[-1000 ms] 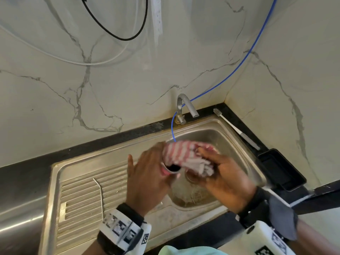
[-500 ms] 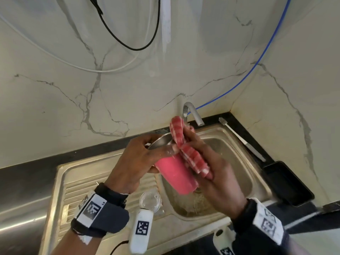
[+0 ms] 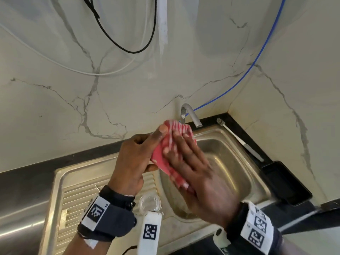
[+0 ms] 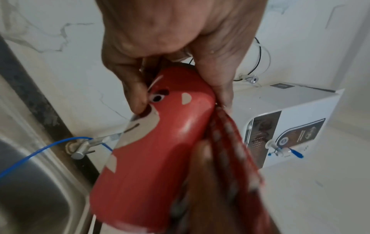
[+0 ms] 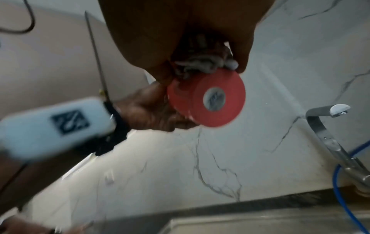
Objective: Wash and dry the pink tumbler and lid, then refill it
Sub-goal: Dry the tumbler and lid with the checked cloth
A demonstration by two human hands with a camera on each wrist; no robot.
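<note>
Gripping the pink tumbler (image 3: pixel 158 157) above the sink (image 3: pixel 237 162), the left hand (image 3: pixel 135 159) is steadying it while the right hand (image 3: pixel 198 179) is pressing the striped cloth (image 3: pixel 179 128) flat against its side; rotating it should dry every face.

L hand (image 3: pixel 136 159) raised over the sink, back toward the head cam, thumb extended up, fingers curled round the pink tumbler (image 4: pixel 152 150), gripping near its rim end. R hand (image 3: pixel 198 173) opposite, fingers spread fairly straight, pressing the striped cloth (image 3: pixel 176 127) flat vs the tumbler's side. Both wrists wear marker bands.
</note>
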